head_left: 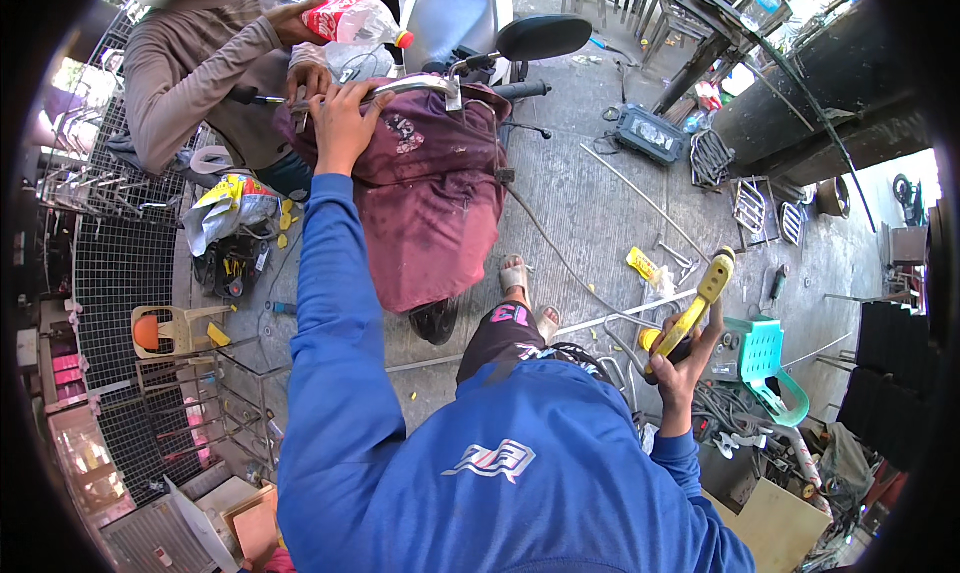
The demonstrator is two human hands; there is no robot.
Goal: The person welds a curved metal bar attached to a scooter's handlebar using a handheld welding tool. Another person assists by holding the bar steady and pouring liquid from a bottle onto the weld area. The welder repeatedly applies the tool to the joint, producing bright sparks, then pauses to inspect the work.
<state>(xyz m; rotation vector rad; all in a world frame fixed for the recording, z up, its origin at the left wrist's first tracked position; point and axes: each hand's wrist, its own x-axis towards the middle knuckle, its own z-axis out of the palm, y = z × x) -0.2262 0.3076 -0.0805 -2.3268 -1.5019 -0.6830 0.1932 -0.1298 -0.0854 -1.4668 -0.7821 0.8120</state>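
Blue long-sleeved shirt cloth [500, 473] fills the lower frame, closest to the lens; most of the wearer's body is hidden under it, w/ only one dark trouser knee and one sandalled foot [515, 276] seen past it. The left arm is stretched fwd and up, nearly straight. The left hand [345, 123] is laid palm-down over the chromed scooter handlebar [410, 85], fingers curled round the bar; fingertips are hidden behind it. The bar sits at frame top centre, above a maroon cloth draped over the scooter body [435, 193], so the scooter itself is mostly covered; one black round mirror [543, 36] and one front wheel bottom are seen.

The right arm is bent at the elbow, forearm raised at right. The right hand [685, 358] is closed round the dark grip of a yellow power tool [695, 308], held off the concrete floor [590, 203] and tilted up to the right; the tool's lower end is blocked by the fingers, and its type cannot be made out.

A 2nd person in a grey-brown long sleeve stands at top left, face cut off by the rim. One of that person's hands [310, 73] rests on the same handlebar, just beside the left hand; the other grips one clear plastic bottle w/ red label [350, 18].

Also on the floor: one teal plastic chair [765, 358], one yellow plastic chair [170, 328], wire mesh racks at left, count unclear.
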